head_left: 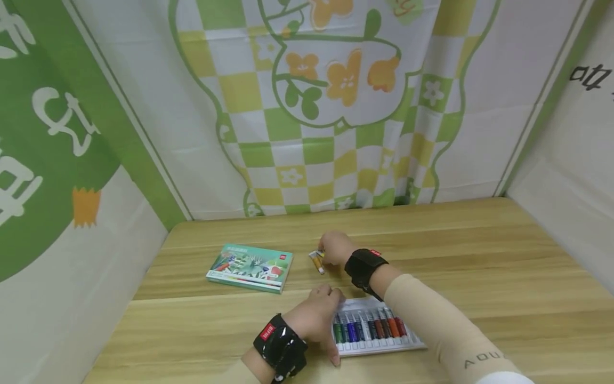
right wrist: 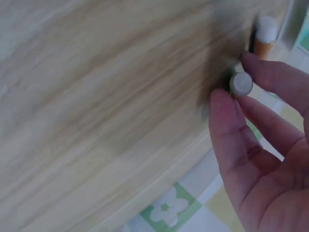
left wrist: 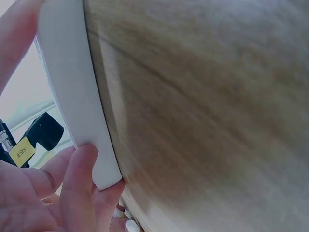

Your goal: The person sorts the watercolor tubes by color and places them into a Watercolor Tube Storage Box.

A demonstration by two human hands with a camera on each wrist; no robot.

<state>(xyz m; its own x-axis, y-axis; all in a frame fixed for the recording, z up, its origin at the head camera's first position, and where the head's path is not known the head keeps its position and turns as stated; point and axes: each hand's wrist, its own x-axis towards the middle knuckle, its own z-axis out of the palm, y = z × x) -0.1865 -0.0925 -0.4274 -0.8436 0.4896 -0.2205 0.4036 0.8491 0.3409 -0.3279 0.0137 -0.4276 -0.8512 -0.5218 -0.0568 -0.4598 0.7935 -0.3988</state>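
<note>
With R hand [head_left: 337,247], pinching a white-capped tube [right wrist: 241,84] just beside the orange tube [head_left: 316,262] on the table [head_left: 479,256], w/ L hand [head_left: 314,314], gripping one end of the tray [left wrist: 70,77], prob. shifting tubes betw. tray & table, next likely calling for a careful release or lift.

Booth-like space: printed cloth hangings [head_left: 342,154] behind, beside wooden table [head_left: 479,250].

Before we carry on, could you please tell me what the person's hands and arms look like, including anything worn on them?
The left hand and right hand wear no gloves. The left strap and right strap are black, each with a small red label. The left sleeve and right sleeve are beige; dark letters mark the right one, with white cloth beyond.
</note>
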